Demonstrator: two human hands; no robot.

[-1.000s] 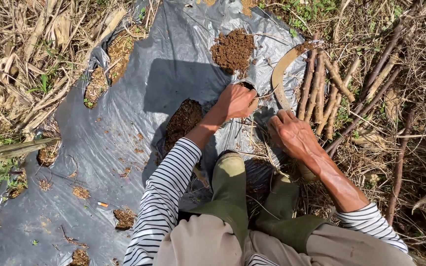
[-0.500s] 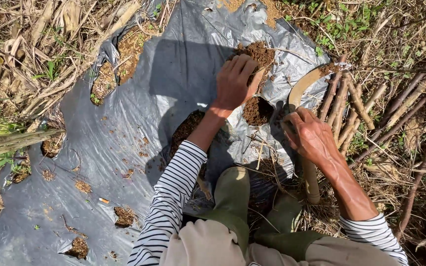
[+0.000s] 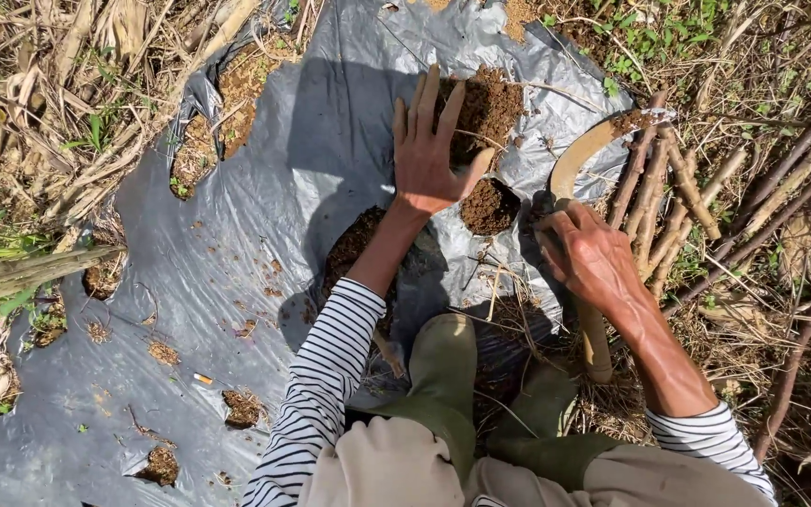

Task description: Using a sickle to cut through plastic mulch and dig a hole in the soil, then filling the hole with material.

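Fingers [image 3: 424, 103] spread wide, my left hand [image 3: 432, 155] presses flat on a mound of brown soil [image 3: 495, 108] heaped on the grey plastic mulch sheet [image 3: 265, 235], the thumb angled out toward a round planting hole [image 3: 490, 207] cut in the sheet just beside the palm. My right hand [image 3: 593, 258] is closed around the handle of a curved sickle [image 3: 579, 155], whose blade arcs up and to the right, its tip crusted with earth and lying against a bundle of cut stem pieces [image 3: 668, 197] on the ground beyond the sheet's edge. A second, darker hole [image 3: 354, 249] sits under my left wrist. Both sleeves [image 3: 321, 394] are striped black and white. Green rubber boots [image 3: 443, 376] are planted on the plastic below the hands, above pale trousers. Farther out, more soil-filled openings [image 3: 237, 99] dot the sheet, a small cigarette butt [image 3: 202, 379] lies on it at lower left, and dry stalks [image 3: 77, 56] and straw litter the ground around.
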